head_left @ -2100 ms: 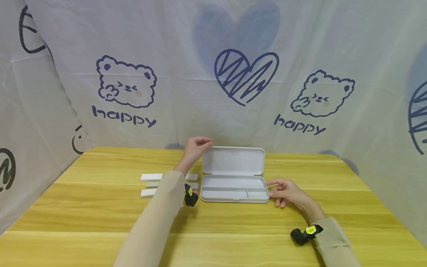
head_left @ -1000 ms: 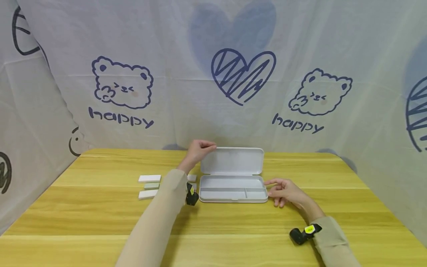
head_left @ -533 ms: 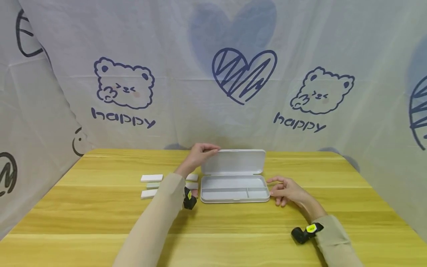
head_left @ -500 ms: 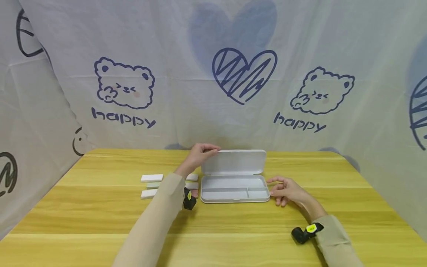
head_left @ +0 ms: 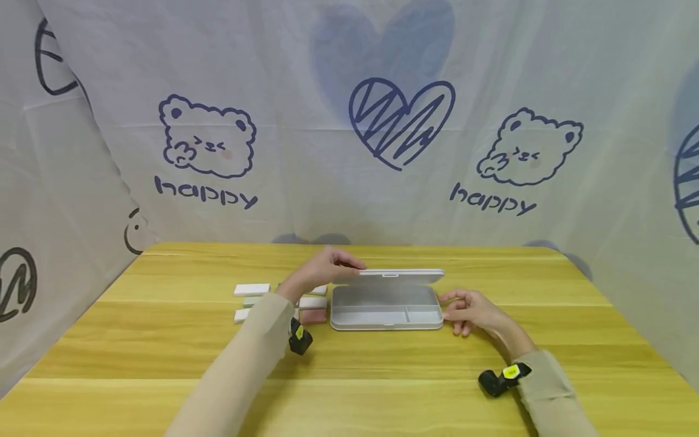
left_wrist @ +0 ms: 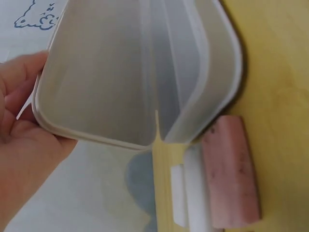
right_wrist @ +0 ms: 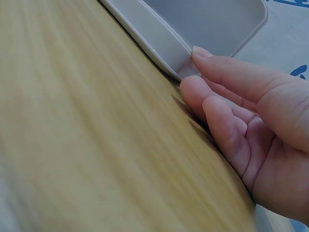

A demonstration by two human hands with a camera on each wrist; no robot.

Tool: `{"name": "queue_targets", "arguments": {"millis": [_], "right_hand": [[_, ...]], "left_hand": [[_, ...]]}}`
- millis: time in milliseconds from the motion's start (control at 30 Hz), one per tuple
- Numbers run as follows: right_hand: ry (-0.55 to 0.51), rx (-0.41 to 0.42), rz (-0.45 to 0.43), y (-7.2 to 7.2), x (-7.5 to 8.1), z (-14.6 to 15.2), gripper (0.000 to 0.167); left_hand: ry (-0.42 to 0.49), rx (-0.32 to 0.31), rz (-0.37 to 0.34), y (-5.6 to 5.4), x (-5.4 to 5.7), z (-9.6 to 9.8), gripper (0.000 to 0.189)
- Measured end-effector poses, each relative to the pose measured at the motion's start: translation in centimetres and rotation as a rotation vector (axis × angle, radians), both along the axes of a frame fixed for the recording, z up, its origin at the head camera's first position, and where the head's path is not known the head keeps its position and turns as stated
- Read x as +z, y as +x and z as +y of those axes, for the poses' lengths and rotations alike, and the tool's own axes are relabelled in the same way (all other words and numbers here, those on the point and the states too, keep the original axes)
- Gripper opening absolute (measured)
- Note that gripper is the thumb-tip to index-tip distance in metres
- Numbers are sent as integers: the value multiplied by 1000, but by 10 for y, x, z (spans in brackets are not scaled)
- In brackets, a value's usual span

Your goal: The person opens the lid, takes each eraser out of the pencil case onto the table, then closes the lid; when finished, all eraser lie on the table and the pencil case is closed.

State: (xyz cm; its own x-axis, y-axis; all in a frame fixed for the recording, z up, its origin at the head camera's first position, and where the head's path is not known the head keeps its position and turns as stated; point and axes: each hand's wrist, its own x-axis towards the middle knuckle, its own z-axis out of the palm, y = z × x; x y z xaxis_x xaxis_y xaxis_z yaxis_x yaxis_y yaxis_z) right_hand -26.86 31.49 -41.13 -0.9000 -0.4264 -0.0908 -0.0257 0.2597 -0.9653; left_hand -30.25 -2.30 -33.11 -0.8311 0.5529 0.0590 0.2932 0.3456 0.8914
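A light grey pencil case [head_left: 360, 326] sits on the table with its hinged lid [head_left: 404, 277] partly raised. Inside its base are a long back section and a divided front one. My left hand [head_left: 322, 268] grips the lid's upper left corner; the left wrist view has the thumb and fingers on either side of the lid edge [left_wrist: 41, 104]. At the opposite end, my right hand [head_left: 474, 312] holds the base by its right side. The right wrist view has the thumb [right_wrist: 219, 67] at the corner of the rim, with other fingers curled low beside it.
Left of the case lie several small rectangular blocks: a pink one [head_left: 313, 316], white ones [head_left: 252, 289] and a pale green one [head_left: 252, 300]. My left forearm partly hides them. A printed curtain [head_left: 306, 182] hangs behind the wooden table [head_left: 393, 388].
My left hand has brought the lid forward and down from nearly upright, uncovering more of the pink block. The right hand stays at the base's right end.
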Motion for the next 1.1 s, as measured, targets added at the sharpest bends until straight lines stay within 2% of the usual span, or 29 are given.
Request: {"name": "queue_targets", "arguments": {"millis": [167,233,367,633,933,1100], "right_hand": [[14,4,7,0,0,1,46],[10,6,7,0,0,2,45],[-10,7,-4,0,-1,1,41],[-12,7,-18,1,0,1,46],[2,6,-23,1,1,1,45],[2,7,-25,1,1,1,47]], "left_hand": [[-9,-145,0,6,-5,-1,25],[-27,-195,25,8,-8,-1,27],[-107,-253,62,9,-13,-1,31],[-226,-281,72,9,-21,6,37],[-301,-316,169,11,-23,21,26],[-347,-310,203,11,-25,23,26]]}}
